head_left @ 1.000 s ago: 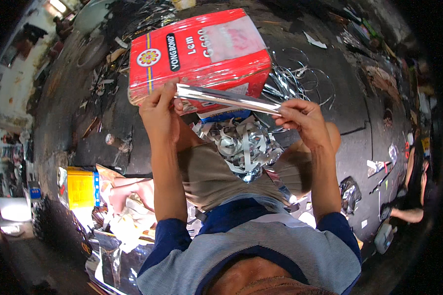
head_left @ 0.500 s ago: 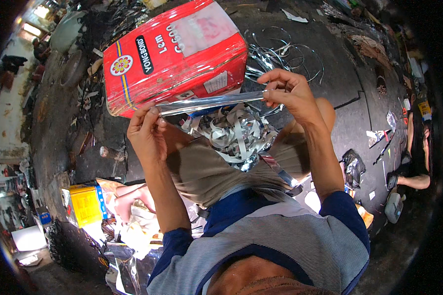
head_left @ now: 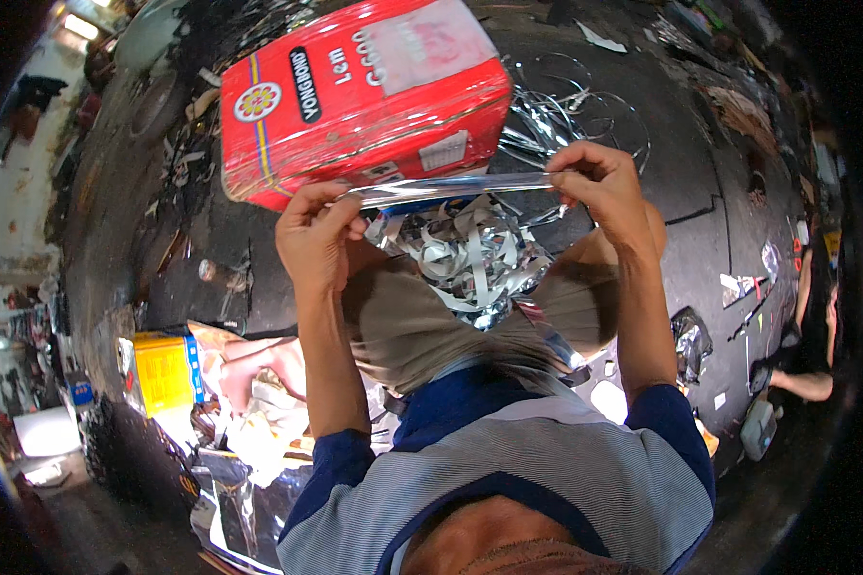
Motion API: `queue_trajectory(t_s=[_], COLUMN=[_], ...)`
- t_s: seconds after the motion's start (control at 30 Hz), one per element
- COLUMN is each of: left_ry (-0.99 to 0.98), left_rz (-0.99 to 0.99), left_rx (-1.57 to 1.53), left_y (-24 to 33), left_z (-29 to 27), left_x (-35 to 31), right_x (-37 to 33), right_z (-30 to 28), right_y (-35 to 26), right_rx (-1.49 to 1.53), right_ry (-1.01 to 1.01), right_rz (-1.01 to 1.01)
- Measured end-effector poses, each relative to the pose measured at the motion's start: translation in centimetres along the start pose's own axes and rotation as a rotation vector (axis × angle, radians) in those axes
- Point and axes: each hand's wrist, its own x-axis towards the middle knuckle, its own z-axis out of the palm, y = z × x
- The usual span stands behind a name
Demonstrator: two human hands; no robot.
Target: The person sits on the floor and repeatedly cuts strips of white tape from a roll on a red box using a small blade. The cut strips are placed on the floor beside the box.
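A shiny silver strip is stretched taut between my two hands, in front of a red cardboard box. My left hand pinches its left end between thumb and fingers. At the other end, my right hand grips it with thumb and forefinger, the other fingers curled. Beneath the strip, between my legs, lies a tangled heap of silver and white strips. More thin silver strips lie in loops on the floor, just right of the box.
To the left stand a yellow carton and a clear cup-like container on the dark floor. A crumpled black plastic bag lies on the right. At the far right another person's leg shows. Scraps are scattered around.
The view has shifted slightly, so the box and both hands appear farther right. Both hands still hold the strip taut, its right end now a little higher.
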Motion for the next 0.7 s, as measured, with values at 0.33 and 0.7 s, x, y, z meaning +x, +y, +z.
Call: queue_trajectory(t_s=[0.33, 0.7], left_ry=[-0.038, 0.037], left_rz=[-0.005, 0.049], left_rx=[0.014, 0.309], left_y=[0.5, 1.0], left_z=[0.6, 1.7], left_x=[-0.4, -1.6], right_x=[0.3, 0.0], right_z=[-0.3, -3.5], right_y=[-0.1, -3.1], right_rx=[-0.017, -0.321], right_ry=[-0.004, 0.096], right_rz=[-0.007, -0.063])
